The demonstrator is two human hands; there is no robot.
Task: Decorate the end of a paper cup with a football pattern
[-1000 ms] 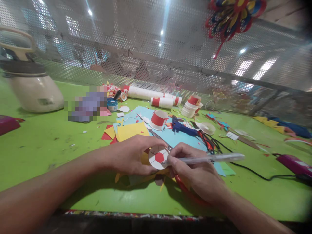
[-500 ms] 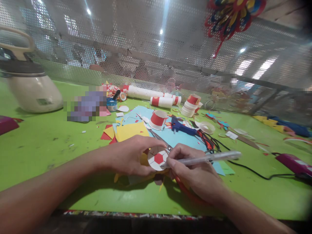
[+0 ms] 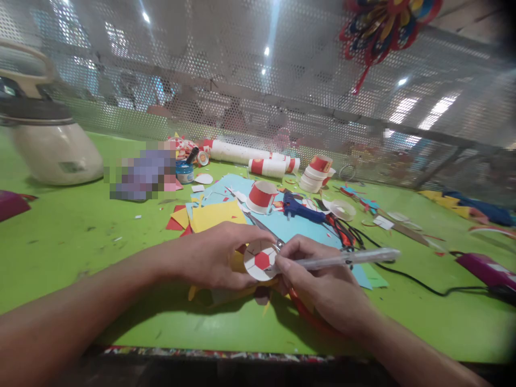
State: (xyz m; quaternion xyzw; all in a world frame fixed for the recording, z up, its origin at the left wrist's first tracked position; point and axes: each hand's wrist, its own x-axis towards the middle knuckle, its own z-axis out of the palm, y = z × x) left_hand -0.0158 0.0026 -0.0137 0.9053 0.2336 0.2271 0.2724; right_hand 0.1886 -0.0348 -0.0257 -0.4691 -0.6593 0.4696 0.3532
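A white paper disc with a red hexagon and dark lines, like a football, is held at its edges by my left hand, thumb below and fingers above. My right hand pinches a clear-barrelled pen, its tip at the disc's right side and hidden by the fingers. Scissors with orange handles lie under my right hand, blades pointing away past the disc. Yellow paper and light blue sheets lie just beyond my hands.
A red and white paper cup stands on the blue paper beside a blue glue gun with black cords. Behind are stacked cups and a blue jar. A large kettle stands left; a magenta tool lies right.
Very little differs. My left hand still holds the disc and the pen stays against its right side; the whole view has shifted slightly.
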